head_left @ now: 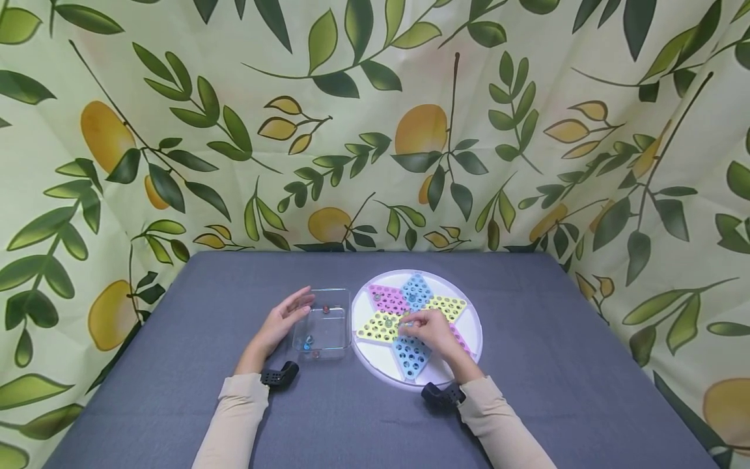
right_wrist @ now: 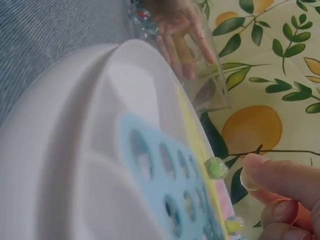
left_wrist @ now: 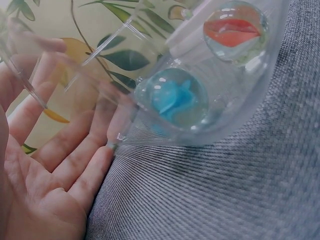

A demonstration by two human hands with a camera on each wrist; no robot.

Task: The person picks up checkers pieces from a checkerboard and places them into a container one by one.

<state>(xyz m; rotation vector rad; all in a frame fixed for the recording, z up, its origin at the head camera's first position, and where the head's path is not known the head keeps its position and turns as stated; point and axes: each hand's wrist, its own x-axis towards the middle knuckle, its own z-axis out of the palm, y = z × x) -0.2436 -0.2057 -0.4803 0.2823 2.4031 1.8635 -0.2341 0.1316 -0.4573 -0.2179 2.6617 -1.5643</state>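
My right hand [head_left: 430,331] is over the middle of a round white Chinese checkers board [head_left: 375,361] with a coloured star of holes. Between its thumb and index finger it pinches a clear marble [right_wrist: 248,181], mostly covered by the fingers. A green-tinted marble [right_wrist: 216,168] and a yellow one [right_wrist: 234,225] sit on the board close to these fingertips. To the left, my left hand [head_left: 281,324] rests with extended fingers along the side of a clear plastic box [head_left: 350,312]. Inside lie a blue-swirled marble [left_wrist: 177,100] and a red-swirled one [left_wrist: 236,31], among others.
The box and board stand almost side by side on a grey cloth-covered table [head_left: 375,430]. Behind them hangs a leaf-and-fruit patterned curtain [head_left: 363,156]. Black wrist cameras [head_left: 280,375] sit on both wrists.
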